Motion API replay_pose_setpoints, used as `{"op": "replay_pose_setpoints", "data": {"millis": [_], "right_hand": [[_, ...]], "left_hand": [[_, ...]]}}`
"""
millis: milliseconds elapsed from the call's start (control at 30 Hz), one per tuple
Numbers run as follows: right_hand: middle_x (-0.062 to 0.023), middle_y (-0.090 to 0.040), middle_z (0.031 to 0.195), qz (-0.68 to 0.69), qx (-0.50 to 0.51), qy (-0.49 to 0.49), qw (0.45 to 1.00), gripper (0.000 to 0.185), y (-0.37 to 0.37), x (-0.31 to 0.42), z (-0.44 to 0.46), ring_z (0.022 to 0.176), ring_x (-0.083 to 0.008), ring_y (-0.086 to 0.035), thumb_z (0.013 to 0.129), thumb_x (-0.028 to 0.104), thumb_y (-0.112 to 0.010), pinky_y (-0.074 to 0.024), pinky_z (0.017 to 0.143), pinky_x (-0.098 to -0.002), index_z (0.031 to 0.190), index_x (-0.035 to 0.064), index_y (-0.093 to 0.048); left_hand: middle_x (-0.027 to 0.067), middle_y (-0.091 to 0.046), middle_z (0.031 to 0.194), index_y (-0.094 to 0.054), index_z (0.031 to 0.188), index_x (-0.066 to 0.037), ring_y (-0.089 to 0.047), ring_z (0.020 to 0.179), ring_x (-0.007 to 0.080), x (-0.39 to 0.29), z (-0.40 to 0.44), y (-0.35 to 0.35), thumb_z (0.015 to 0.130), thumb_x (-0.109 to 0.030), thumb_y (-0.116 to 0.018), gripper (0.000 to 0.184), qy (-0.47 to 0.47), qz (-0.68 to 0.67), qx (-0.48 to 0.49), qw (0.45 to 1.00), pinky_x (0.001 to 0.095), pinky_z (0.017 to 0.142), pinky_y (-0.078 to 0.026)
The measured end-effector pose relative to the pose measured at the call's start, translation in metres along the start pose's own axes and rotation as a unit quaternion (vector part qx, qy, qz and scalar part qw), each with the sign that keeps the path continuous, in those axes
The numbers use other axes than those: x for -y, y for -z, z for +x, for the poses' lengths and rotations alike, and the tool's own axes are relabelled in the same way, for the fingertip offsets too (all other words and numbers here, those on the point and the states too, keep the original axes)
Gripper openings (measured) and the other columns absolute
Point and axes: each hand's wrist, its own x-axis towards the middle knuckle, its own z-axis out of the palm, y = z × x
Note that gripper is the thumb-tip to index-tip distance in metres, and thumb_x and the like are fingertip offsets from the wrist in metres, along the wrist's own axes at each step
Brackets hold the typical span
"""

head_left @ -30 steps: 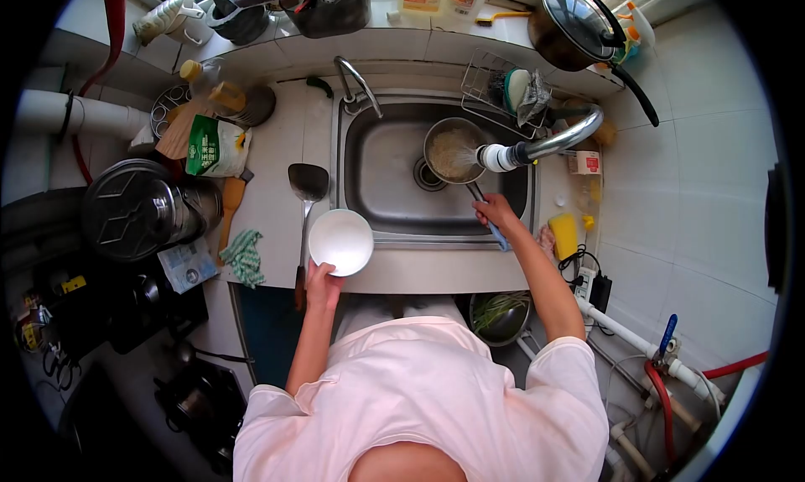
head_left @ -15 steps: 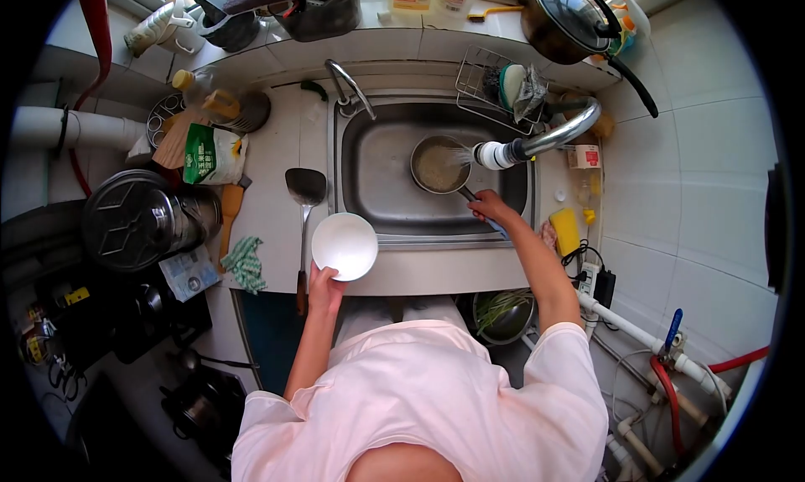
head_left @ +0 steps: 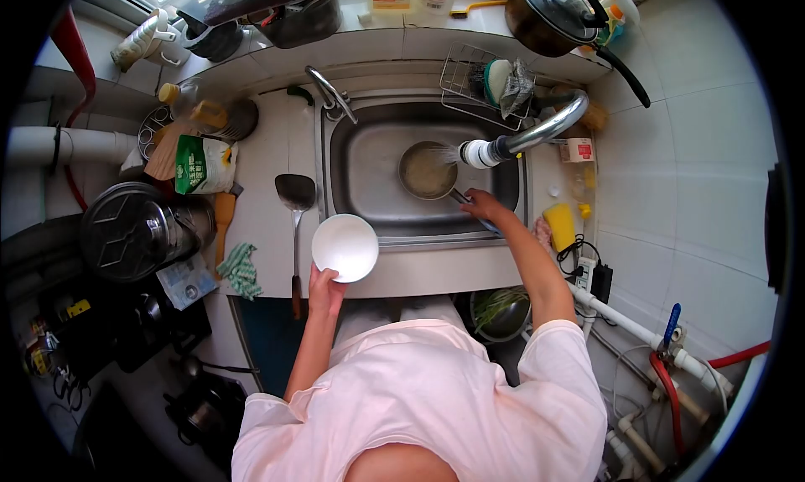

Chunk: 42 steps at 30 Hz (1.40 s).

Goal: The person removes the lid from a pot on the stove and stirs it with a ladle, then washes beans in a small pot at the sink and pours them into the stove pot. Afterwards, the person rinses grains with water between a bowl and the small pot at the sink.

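"Where is the pot (head_left: 403, 178)?"

"In the sink (head_left: 369, 198), ahead and to the left of the right hand (head_left: 481, 205), which is wrapped around its handle (head_left: 459, 197). Water sprays in from a faucet (head_left: 545, 130)."

"And the left hand (head_left: 325, 293)?"

"It pinches a white bowl (head_left: 345, 245) at the near edge; the bowl is just beyond it, over the desk (head_left: 411, 274)."

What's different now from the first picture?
The pan in the right hand moved toward the person and a little left in the sink, so it now hides the drain hole. The white bowl now appears clear of the spatula; the whole view shifted too. Nothing was grabbed or let go. The left hand still holds the bowl, and water still runs.
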Motion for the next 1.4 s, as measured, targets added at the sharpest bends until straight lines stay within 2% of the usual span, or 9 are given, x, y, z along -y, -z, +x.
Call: {"op": "replay_pose_setpoints", "data": {"millis": [33, 133, 300, 467, 600, 900, 1100, 1200, 1400], "right_hand": [[-0.0153, -0.063, 0.086, -0.075, -0.075, 0.057, 0.993, 0.034, 0.002, -0.001, -0.003, 0.069, -0.0235, -0.063, 0.077, 0.017, -0.065, -0.0499, 0.062, -0.0338, 0.103, -0.0025, -0.055], [-0.0154, -0.060, 0.102, 0.043, -0.223, 0.024, 0.974, 0.043, 0.040, 0.024, -0.027, 0.081, -0.0254, -0.062, 0.077, 0.017, -0.065, -0.0486, 0.074, -0.0332, 0.116, 0.0020, -0.052], [-0.0119, -0.058, 0.110, 0.054, -0.468, 0.042, 0.881, 0.044, 0.117, 0.016, -0.057, 0.084, -0.0190, -0.062, 0.082, 0.015, -0.062, -0.0484, 0.071, -0.0281, 0.121, 0.0029, -0.048], [-0.0181, -0.051, 0.123, 0.297, -0.456, -0.083, 0.835, 0.055, 0.163, 0.005, -0.054, 0.107, -0.0236, -0.054, 0.081, 0.026, -0.063, -0.0458, 0.085, -0.0329, 0.127, 0.0017, -0.043], [-0.0268, -0.038, 0.133, -0.088, -0.429, -0.054, 0.897, 0.072, 0.171, -0.010, -0.038, 0.122, -0.0412, -0.038, 0.078, 0.028, -0.063, -0.0308, 0.103, -0.0402, 0.133, -0.0059, -0.032], [-0.0259, -0.040, 0.132, -0.211, -0.445, -0.078, 0.867, 0.065, 0.161, 0.000, -0.035, 0.124, -0.0374, -0.038, 0.079, 0.023, -0.062, -0.0343, 0.100, -0.0377, 0.131, -0.0042, -0.035], [-0.0061, -0.056, 0.104, 0.279, -0.445, -0.116, 0.843, 0.042, 0.172, -0.007, -0.024, 0.093, -0.0178, -0.052, 0.080, 0.022, -0.061, -0.0454, 0.077, -0.0339, 0.116, 0.0040, -0.049], [-0.0011, -0.053, 0.095, 0.410, -0.431, -0.115, 0.796, 0.031, 0.180, -0.004, -0.019, 0.082, -0.0128, -0.047, 0.082, 0.021, -0.060, -0.0445, 0.076, -0.0358, 0.108, 0.0076, -0.051], [-0.0016, -0.053, 0.099, 0.487, -0.410, -0.132, 0.760, 0.026, 0.190, 0.011, -0.019, 0.089, -0.0147, -0.048, 0.086, 0.021, -0.055, -0.0433, 0.081, -0.0400, 0.109, 0.0103, -0.050]], "left_hand": [[0.0120, -0.047, 0.119, -0.035, 0.128, -0.010, -0.049, 0.112, 0.0302, 0.001, 0.001, -0.001, 0.063, 0.002, -0.048, 0.067, -0.001, -0.003, 0.004, 1.000, 0.0443, 0.092, -0.045], [0.0121, -0.047, 0.119, -0.035, 0.128, -0.010, -0.048, 0.113, 0.0302, -0.001, 0.000, -0.004, 0.063, 0.001, -0.048, 0.068, -0.005, -0.013, 0.026, 1.000, 0.0446, 0.093, -0.045], [0.0116, -0.047, 0.119, -0.036, 0.128, -0.010, -0.049, 0.112, 0.0291, -0.003, 0.001, -0.002, 0.062, 0.001, -0.049, 0.068, -0.010, -0.009, 0.020, 1.000, 0.0434, 0.092, -0.045], [0.0114, -0.048, 0.118, -0.036, 0.128, -0.010, -0.050, 0.110, 0.0295, -0.005, 0.004, -0.003, 0.062, 0.001, -0.049, 0.068, -0.013, -0.009, 0.020, 1.000, 0.0433, 0.091, -0.047], [0.0109, -0.048, 0.118, -0.036, 0.128, -0.011, -0.051, 0.110, 0.0294, -0.008, 0.003, -0.008, 0.063, 0.001, -0.050, 0.068, -0.017, -0.008, 0.020, 1.000, 0.0437, 0.090, -0.048], [0.0106, -0.048, 0.117, -0.036, 0.128, -0.012, -0.051, 0.109, 0.0288, -0.007, 0.005, -0.001, 0.063, 0.000, -0.050, 0.068, -0.027, -0.031, 0.008, 0.999, 0.0438, 0.089, -0.048], [0.0106, -0.048, 0.119, -0.037, 0.129, -0.012, -0.051, 0.110, 0.0286, -0.009, 0.009, 0.004, 0.063, 0.000, -0.051, 0.069, -0.030, -0.034, 0.001, 0.999, 0.0416, 0.089, -0.048], [0.0107, -0.048, 0.119, -0.037, 0.129, -0.012, -0.051, 0.110, 0.0287, -0.011, 0.010, 0.003, 0.062, 0.000, -0.051, 0.069, -0.027, -0.031, 0.003, 0.999, 0.0419, 0.090, -0.048], [0.0107, -0.048, 0.120, -0.037, 0.129, -0.012, -0.050, 0.111, 0.0293, -0.008, 0.013, 0.001, 0.062, -0.001, -0.052, 0.069, -0.032, -0.038, 0.007, 0.999, 0.0431, 0.091, -0.047]]}}
